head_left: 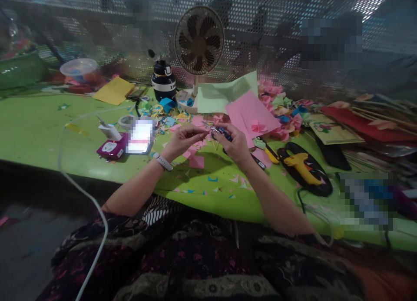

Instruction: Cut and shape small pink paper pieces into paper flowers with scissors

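Note:
Over the middle of the table, my left hand [185, 139] has its thumb and fingertips pinched together; whatever is between them is too small to make out. Close to those fingertips, my right hand [235, 143] is closed around a small tool with a dark blue handle and a shiny metal part [223, 133], its exact kind unclear. Pink paper pieces [196, 161] lie on the table below my hands. Just behind my right hand is a large pink sheet [252, 114], partly over a pale green sheet [213, 97]. A folded pink paper flower [258, 127] rests on the pink sheet.
A yellow glue gun [302, 166] lies on a black pad at right. At left are a lit phone [140, 136], a purple box [112, 149] and a white cable [83, 190]. A fan [199, 40] and a dark bottle [163, 84] stand behind, near pink paper flowers [272, 90].

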`<state>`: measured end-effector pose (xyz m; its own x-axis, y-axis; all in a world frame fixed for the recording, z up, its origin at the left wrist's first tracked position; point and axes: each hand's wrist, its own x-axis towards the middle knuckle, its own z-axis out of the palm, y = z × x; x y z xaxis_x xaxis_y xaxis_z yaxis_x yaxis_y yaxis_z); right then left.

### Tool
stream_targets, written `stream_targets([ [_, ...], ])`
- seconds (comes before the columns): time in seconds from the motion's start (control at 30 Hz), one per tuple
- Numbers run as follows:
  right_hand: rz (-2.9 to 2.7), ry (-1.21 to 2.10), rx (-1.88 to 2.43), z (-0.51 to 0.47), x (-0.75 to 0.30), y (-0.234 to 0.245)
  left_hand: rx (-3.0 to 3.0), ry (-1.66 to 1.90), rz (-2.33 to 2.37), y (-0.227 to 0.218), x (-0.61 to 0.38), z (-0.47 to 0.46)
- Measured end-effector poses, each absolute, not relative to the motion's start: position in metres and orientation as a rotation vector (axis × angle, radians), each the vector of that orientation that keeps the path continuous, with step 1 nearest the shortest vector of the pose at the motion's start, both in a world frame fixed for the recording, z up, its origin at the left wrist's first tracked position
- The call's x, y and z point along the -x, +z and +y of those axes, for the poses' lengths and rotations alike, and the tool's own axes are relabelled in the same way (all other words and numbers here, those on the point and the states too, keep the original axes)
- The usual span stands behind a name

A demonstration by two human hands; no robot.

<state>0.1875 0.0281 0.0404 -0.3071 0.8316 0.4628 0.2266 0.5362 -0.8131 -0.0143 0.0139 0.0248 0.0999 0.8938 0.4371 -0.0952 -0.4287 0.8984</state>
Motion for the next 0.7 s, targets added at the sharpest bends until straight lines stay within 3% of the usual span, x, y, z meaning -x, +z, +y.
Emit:
stream_targets([
  [0.7, -1.849, 0.784, 0.908, 0.0250, -0.1854, 0.0408, -1.732, 1.442, 0.858, 0.0223, 0.0187, 0.0177],
])
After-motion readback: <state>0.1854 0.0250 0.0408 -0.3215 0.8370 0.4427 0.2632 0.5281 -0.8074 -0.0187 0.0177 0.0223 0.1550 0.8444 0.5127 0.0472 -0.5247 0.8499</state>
